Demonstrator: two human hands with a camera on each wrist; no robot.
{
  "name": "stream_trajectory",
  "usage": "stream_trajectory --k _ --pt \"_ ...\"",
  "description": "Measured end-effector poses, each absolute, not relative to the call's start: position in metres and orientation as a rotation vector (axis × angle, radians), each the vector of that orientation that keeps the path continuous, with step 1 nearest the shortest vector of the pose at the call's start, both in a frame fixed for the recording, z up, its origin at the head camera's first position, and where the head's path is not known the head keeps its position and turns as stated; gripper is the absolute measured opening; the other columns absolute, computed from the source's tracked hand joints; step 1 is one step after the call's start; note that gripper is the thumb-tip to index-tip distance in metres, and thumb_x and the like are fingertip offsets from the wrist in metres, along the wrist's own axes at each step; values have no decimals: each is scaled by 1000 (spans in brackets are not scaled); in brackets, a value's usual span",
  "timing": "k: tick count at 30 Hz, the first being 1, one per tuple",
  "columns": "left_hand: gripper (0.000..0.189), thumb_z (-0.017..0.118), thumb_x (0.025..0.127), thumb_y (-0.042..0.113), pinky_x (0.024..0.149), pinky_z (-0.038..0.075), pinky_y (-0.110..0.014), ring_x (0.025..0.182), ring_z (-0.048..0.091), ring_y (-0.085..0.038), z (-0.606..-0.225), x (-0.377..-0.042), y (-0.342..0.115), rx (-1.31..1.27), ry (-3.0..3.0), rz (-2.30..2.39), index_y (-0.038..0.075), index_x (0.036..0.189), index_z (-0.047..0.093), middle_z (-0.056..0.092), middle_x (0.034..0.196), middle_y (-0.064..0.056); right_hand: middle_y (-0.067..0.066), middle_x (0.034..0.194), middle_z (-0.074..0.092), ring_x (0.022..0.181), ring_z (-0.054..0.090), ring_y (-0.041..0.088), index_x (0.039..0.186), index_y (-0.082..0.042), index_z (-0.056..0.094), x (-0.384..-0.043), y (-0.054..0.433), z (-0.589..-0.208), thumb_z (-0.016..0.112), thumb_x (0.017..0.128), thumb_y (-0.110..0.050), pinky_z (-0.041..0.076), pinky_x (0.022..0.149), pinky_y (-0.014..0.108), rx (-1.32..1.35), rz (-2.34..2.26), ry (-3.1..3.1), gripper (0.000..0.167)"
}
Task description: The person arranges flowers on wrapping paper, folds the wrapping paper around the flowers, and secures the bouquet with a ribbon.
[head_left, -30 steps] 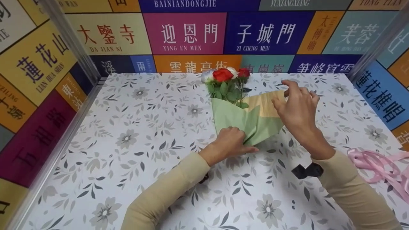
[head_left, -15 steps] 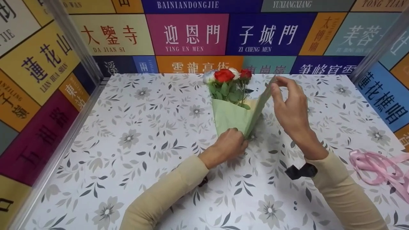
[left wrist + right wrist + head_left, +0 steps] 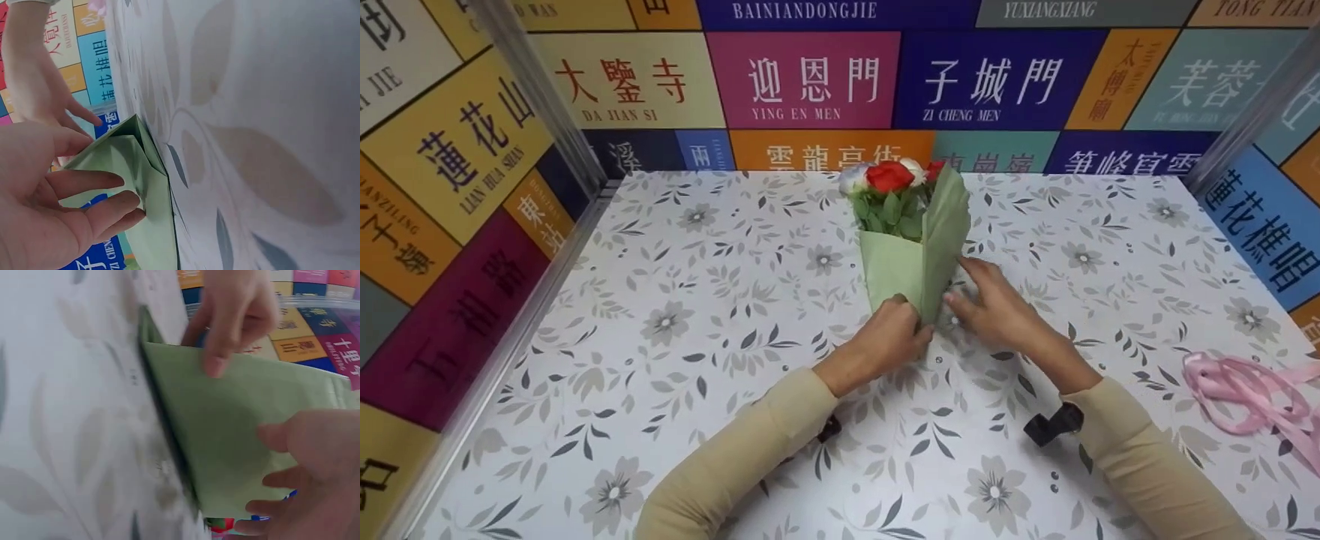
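A small bouquet with a red rose (image 3: 889,177), pale blooms and green leaves (image 3: 891,214) lies at the table's far side. Light green wrapping paper (image 3: 894,266) surrounds its stems, and the right flap stands up over part of the blooms. My left hand (image 3: 885,339) pinches the paper's narrow lower end; in the right wrist view its thumb (image 3: 216,364) lies on the outer face with the fingers behind. Beside the right flap is my right hand (image 3: 999,309), its fingers extended and spread along the green paper (image 3: 242,416). The stems are hidden inside.
A loose pink ribbon (image 3: 1249,390) lies at the table's right side. White flower-patterned cloth (image 3: 720,450) covers the table. Printed panels with large characters (image 3: 810,79) stand along the back and both sides.
My right hand has folded the paper's right flap up and leftward over the bouquet, let go of its upper edge and moved down beside it. The left hand keeps holding the lower end.
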State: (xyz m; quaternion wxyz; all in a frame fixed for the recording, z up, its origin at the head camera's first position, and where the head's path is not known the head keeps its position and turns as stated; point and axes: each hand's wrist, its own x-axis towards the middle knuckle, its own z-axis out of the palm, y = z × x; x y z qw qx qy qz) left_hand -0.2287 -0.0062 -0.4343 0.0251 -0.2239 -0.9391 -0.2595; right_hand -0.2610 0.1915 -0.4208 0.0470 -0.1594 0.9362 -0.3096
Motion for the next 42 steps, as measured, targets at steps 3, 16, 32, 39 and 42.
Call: stream_trajectory --k 3,16,32,39,42 --pt "41 64 97 35 64 56 -38 76 65 -25 -430 -224 -8 -615 -2868 -597 3 74 74 69 88 -14 30 160 23 147 25 49 159 -3 22 -262 183 -431 52 105 -31 22 121 62 -592 -904 2860 68" --pt "39 66 94 33 53 54 -42 64 64 -27 -416 -229 -38 -285 -2513 -462 11 62 63 66 66 -6 31 164 10 152 9 52 160 -7 21 -265 168 -441 50 104 -40 16 122 64 -628 -786 2813 70" --pt "17 67 90 13 87 55 -45 98 63 -34 -434 -248 -48 -438 -2926 -763 1 101 72 66 102 -17 20 168 -5 154 -10 46 160 -11 18 -265 155 -446 48 101 -54 6 124 61 -731 -624 2673 80" --pt "20 66 87 6 88 54 -47 100 62 -37 -438 -252 -46 -464 -2936 -809 0 105 71 65 104 -20 19 168 -2 154 -8 46 161 -14 19 -268 158 -445 52 99 -52 8 123 63 -761 -564 2638 80" --pt "29 69 87 9 90 53 -50 105 60 -39 -439 -253 -43 -467 -2948 -789 0 114 68 61 112 -22 17 169 -1 154 -7 45 161 -15 20 -269 158 -445 55 99 -51 8 122 66 -768 -545 2629 79"
